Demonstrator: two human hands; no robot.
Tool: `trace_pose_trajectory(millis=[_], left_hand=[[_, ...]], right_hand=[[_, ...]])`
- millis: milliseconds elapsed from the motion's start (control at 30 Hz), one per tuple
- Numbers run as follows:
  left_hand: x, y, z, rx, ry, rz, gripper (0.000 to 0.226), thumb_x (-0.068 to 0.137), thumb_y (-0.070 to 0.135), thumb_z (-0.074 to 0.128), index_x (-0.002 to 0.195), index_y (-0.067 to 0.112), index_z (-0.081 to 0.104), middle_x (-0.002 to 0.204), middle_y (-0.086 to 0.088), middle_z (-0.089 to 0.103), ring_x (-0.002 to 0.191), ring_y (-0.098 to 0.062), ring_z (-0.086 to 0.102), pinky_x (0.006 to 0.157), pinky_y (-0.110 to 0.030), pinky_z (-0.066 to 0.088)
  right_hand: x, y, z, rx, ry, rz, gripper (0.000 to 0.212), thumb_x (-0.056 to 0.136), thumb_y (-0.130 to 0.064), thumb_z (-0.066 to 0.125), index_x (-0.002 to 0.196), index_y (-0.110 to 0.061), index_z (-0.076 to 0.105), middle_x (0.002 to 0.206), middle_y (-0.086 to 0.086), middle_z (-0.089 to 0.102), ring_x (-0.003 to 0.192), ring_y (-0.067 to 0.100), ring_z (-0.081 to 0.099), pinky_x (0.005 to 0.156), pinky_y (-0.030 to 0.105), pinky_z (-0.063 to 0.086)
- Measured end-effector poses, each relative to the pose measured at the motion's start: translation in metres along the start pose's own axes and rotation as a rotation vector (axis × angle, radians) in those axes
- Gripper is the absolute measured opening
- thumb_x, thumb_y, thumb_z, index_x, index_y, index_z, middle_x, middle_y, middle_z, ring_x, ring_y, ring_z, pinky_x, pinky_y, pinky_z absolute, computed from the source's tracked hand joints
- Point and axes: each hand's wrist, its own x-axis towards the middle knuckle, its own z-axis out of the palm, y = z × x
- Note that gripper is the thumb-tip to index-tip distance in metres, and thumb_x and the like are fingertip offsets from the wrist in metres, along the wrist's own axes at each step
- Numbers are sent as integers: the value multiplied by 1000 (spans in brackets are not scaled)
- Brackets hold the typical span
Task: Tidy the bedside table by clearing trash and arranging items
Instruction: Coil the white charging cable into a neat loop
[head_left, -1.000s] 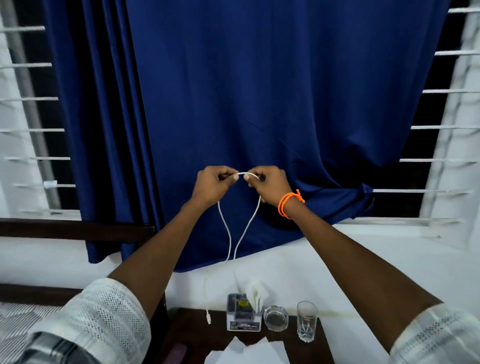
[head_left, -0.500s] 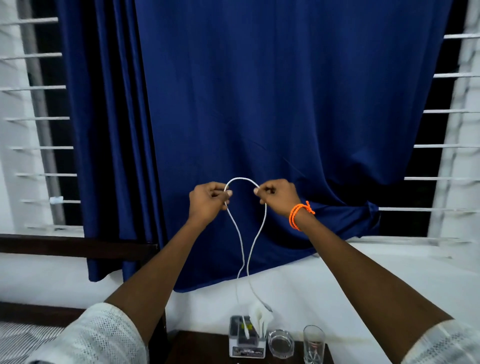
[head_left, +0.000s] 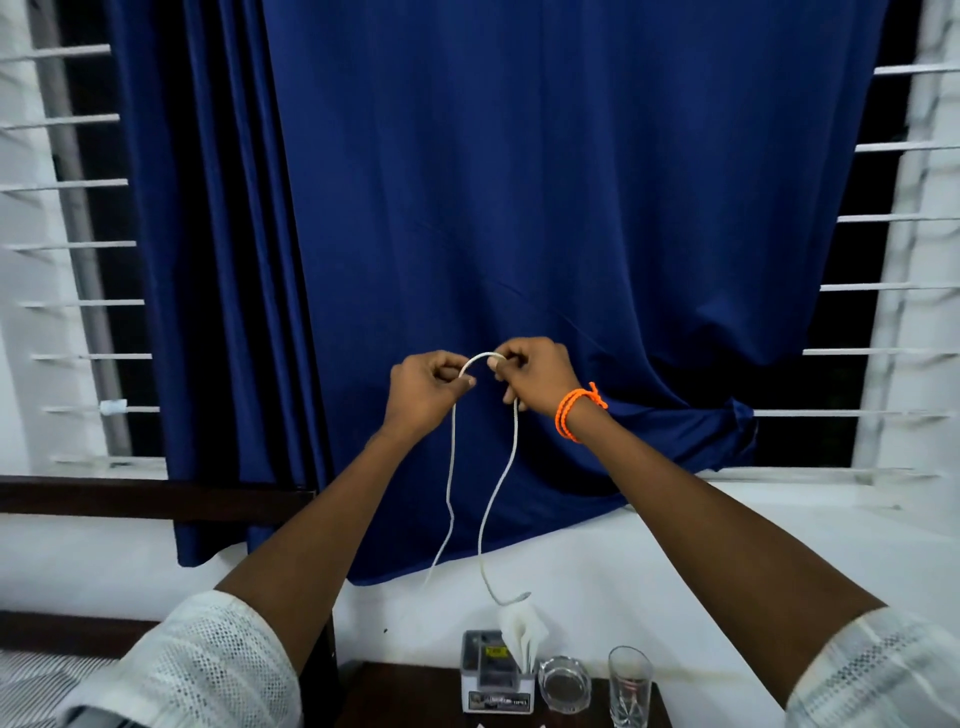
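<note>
A thin white cable (head_left: 452, 467) hangs doubled from both my hands, held up in front of the blue curtain. My left hand (head_left: 423, 392) pinches one side of its small top loop, and my right hand (head_left: 535, 379), with an orange cord bracelet at the wrist, pinches the other side. The two strands drop down and end just above the tissue box (head_left: 496, 675) on the dark wooden bedside table (head_left: 395, 696). A white tissue (head_left: 522, 631) sticks up from the box.
On the table, right of the tissue box, stand a round glass ashtray (head_left: 563, 686) and a clear drinking glass (head_left: 629, 686). The blue curtain (head_left: 519, 208) covers a barred window. A dark bed headboard (head_left: 156, 499) is at left.
My hands have moved closer together, so the cable's top loop is smaller. The camera tilted slightly, and the paper on the table's front has dropped out of view.
</note>
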Motion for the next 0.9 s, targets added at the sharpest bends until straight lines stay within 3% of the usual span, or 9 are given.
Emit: trace_pose_trajectory(millis=[133, 233, 367, 467, 600, 767, 900], left_hand=[[-10, -9, -4, 62, -60, -34, 22, 82, 18, 83, 102, 24, 76, 74, 10, 77, 72, -4, 74, 72, -23, 62], [-12, -7, -12, 19, -16, -53, 16, 83, 24, 84, 97, 24, 77, 73, 11, 77, 69, -4, 74, 67, -18, 59], [-4, 4, -22, -56, 83, -55, 16, 82, 26, 85, 96, 19, 78, 74, 7, 77, 68, -7, 75, 64, -14, 58], [1, 13, -25, -37, 65, -10, 12, 82, 26, 86, 91, 20, 80, 73, 7, 77, 68, -5, 74, 64, -11, 56], [0, 19, -23, -9, 18, 33, 9, 83, 25, 85, 90, 22, 80, 75, 9, 77, 70, -2, 74, 64, -10, 55], [-9, 17, -24, -28, 14, 11, 14, 83, 26, 85, 94, 24, 77, 74, 9, 77, 70, -4, 74, 65, -12, 56], [-20, 7, -28, -75, -30, -68, 12, 81, 28, 86, 88, 26, 77, 75, 7, 78, 70, -6, 75, 64, -11, 54]], right_hand=[[1, 2, -1, 36, 47, 47, 17, 95, -24, 64, 79, -21, 69, 68, 1, 73, 47, 15, 71, 42, 21, 51], [-2, 9, -3, 10, 23, 91, 15, 93, -21, 66, 79, -21, 70, 68, 1, 73, 47, 14, 71, 44, 21, 52], [-8, 10, -4, 20, -129, 131, 8, 88, -10, 72, 86, -18, 71, 63, 3, 72, 52, 14, 72, 49, 27, 56], [-11, -2, -4, 100, -198, 114, 10, 87, -14, 75, 95, -17, 70, 68, 0, 71, 57, 16, 73, 50, 26, 56], [-10, -17, -2, 105, -153, 52, 6, 92, -23, 71, 96, -19, 70, 75, 1, 74, 57, 17, 74, 49, 27, 56], [-4, -27, -3, 91, 32, 65, 11, 96, -21, 63, 86, -21, 68, 75, 2, 73, 49, 17, 71, 46, 26, 54], [-1, -24, -7, 67, 134, 101, 14, 97, -25, 60, 84, -23, 63, 75, 0, 73, 48, 14, 71, 57, 33, 61]])
